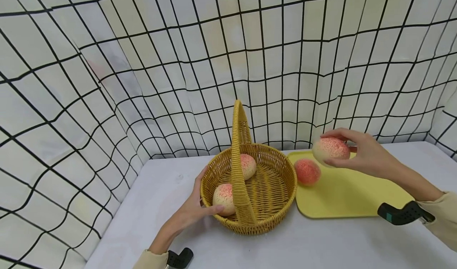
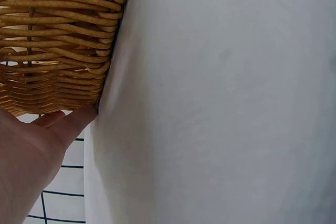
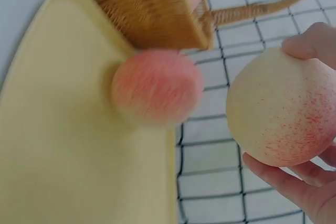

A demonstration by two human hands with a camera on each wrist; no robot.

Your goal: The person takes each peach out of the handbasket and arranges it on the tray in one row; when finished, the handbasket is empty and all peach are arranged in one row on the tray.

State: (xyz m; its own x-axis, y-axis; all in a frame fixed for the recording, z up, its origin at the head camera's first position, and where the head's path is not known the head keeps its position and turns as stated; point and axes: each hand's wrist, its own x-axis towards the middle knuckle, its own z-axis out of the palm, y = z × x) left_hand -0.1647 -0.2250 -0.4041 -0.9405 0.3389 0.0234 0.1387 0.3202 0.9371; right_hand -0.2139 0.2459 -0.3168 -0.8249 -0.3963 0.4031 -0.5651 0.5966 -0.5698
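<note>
A wicker basket with a tall arched handle stands on the table, two pale peaches with pink speckles inside: one peach behind the handle, another peach near its left front. My left hand grips the basket's left side, thumb over the rim and fingers along the outer wall. In the left wrist view those fingers reach low on the weave. Over the yellow tray, my right hand holds a cream and pink peach between thumb and fingers. A redder peach lies on the tray's left end.
The tray sits right beside the basket on a white-covered table. A white wall hung with black netting rises behind the table and along its left side. Each wrist carries a black strap-on device.
</note>
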